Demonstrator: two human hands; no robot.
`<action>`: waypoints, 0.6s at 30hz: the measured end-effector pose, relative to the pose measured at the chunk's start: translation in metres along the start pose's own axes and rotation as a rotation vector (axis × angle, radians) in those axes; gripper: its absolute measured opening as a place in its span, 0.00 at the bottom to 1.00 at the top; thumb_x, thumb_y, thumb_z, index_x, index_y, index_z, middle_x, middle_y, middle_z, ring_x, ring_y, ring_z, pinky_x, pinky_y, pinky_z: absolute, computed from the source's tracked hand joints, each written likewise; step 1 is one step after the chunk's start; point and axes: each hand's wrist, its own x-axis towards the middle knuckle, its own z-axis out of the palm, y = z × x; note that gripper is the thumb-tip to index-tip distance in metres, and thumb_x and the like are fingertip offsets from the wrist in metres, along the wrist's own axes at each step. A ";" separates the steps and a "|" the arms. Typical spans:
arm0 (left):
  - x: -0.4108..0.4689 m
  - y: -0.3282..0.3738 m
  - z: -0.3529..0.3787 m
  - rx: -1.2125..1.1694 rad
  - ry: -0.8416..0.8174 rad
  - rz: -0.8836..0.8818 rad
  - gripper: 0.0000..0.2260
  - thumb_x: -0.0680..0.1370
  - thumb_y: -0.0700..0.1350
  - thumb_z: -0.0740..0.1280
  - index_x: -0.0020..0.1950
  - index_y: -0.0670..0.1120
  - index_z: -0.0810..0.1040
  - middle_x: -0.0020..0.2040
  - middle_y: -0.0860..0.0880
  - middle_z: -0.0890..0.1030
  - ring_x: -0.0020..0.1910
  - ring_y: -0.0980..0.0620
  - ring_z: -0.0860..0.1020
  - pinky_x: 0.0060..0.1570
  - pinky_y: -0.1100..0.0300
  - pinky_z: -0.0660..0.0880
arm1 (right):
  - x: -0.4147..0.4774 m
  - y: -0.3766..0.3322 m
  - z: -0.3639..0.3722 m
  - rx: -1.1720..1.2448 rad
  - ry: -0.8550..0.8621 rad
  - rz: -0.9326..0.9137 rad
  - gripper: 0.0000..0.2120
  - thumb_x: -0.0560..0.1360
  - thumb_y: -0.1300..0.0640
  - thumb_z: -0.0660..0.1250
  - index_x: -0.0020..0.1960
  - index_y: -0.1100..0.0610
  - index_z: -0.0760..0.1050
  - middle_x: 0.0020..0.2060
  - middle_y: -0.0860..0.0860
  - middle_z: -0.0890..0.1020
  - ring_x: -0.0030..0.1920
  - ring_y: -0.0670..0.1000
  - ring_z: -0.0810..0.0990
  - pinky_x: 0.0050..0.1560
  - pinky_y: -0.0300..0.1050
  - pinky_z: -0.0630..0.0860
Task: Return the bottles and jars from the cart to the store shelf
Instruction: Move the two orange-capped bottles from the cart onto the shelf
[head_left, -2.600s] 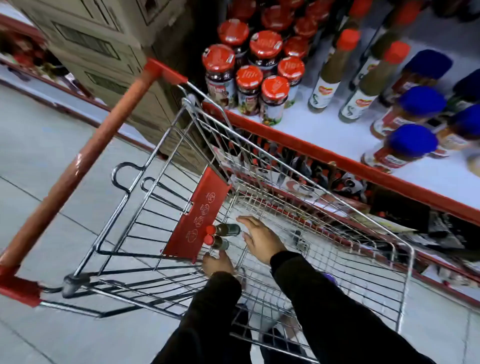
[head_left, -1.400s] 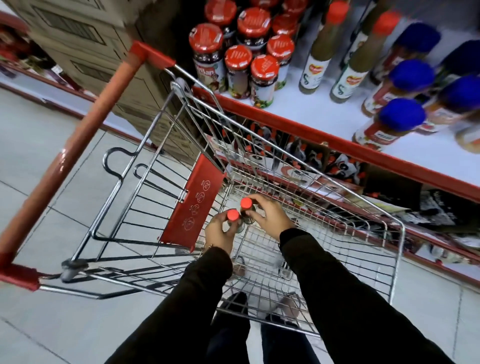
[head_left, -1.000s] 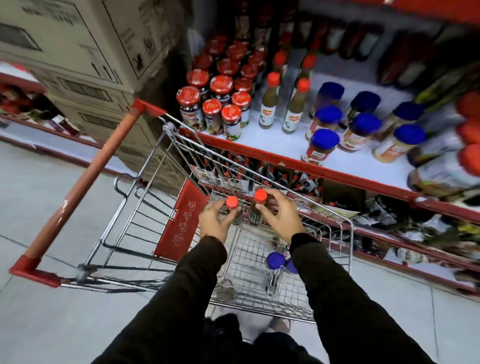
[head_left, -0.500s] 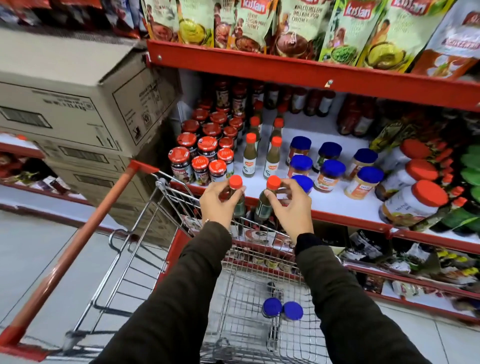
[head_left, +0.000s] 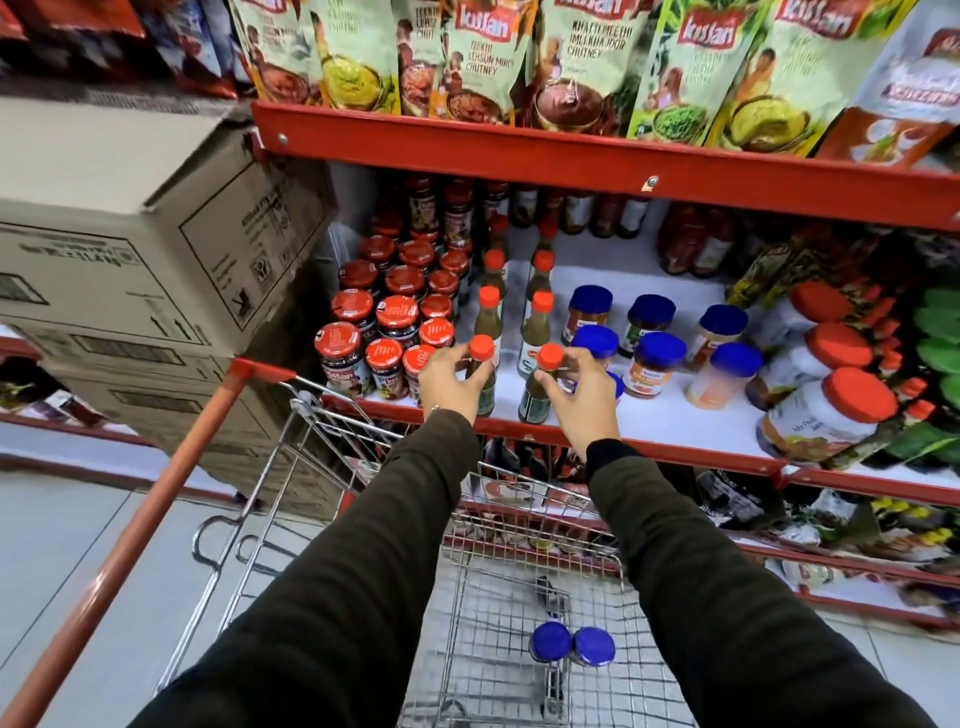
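Hands (head_left: 451, 382) (head_left: 582, 397) each squeeze one bottle (head_left: 480, 376) (head_left: 537, 387) at the shelf (head_left: 675, 415) edge, maybe touching down; next, let go.

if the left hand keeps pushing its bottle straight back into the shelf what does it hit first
Probably the orange-capped green sauce bottle standing directly behind the bottle in the left hand; the gap between them is hard to judge.

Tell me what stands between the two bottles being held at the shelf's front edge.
Nothing: in the head view, only bare white shelf shows between the left hand's bottle and the right hand's bottle.
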 end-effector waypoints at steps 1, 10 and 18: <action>0.002 -0.002 0.002 0.003 -0.008 -0.006 0.17 0.73 0.51 0.74 0.59 0.45 0.83 0.57 0.46 0.83 0.56 0.48 0.80 0.61 0.51 0.75 | 0.002 0.000 0.001 -0.003 -0.001 0.004 0.14 0.76 0.57 0.73 0.60 0.57 0.75 0.55 0.53 0.84 0.58 0.52 0.82 0.65 0.52 0.77; 0.001 -0.010 0.009 0.043 -0.013 0.012 0.17 0.76 0.54 0.70 0.61 0.46 0.79 0.60 0.45 0.81 0.60 0.46 0.77 0.58 0.59 0.69 | 0.004 0.001 0.010 -0.036 -0.012 0.009 0.18 0.78 0.56 0.70 0.66 0.55 0.73 0.61 0.54 0.83 0.64 0.54 0.80 0.66 0.53 0.76; -0.078 -0.047 0.023 0.002 -0.054 0.032 0.25 0.81 0.56 0.59 0.76 0.50 0.61 0.76 0.48 0.65 0.75 0.54 0.62 0.72 0.59 0.59 | -0.067 0.031 0.011 0.059 -0.087 0.026 0.26 0.82 0.51 0.62 0.78 0.49 0.61 0.77 0.51 0.68 0.76 0.49 0.67 0.75 0.55 0.69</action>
